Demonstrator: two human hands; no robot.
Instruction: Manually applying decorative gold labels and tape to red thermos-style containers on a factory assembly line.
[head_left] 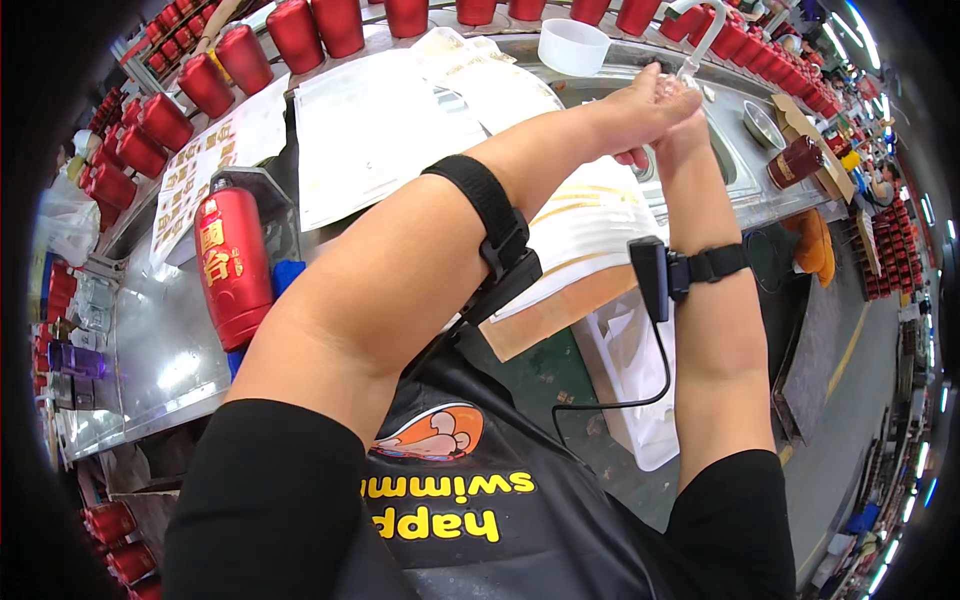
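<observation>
- When viewed from above, past two black sleeves (270, 500): nearest, a black apron (560, 510) with yellow lettering and an orange printed figure.
- Beyond it, both bare forearms stretched forward and angled rightward, each banded by a black strap (712, 263) carrying a small device.
- Left of the left forearm, on a metal bench (165, 350), a red bottle (235, 265) with gold markings.
- Between the forearms, low down, a white bin (625, 380); above it, layered white sheets (590, 220) with gold bands.
- Farther off, just beyond the hands, a tap (709, 40), spout end close above the fingers; contact or a gap, impossible to make out.
- Left hand (640, 108) and right hand (683, 108) together over the sink (722, 160), overlapping, fingers bent; exact spread of each, and anything between the palms, too hidden to judge.
- Tap pale and slender, arched like a hook, pointing down.
- Near the tap, to its left, a round white tub (573, 48); to its right, a shallow metal bowl (763, 125).
- Along the back, rows of shiny red canisters (337, 25).
</observation>
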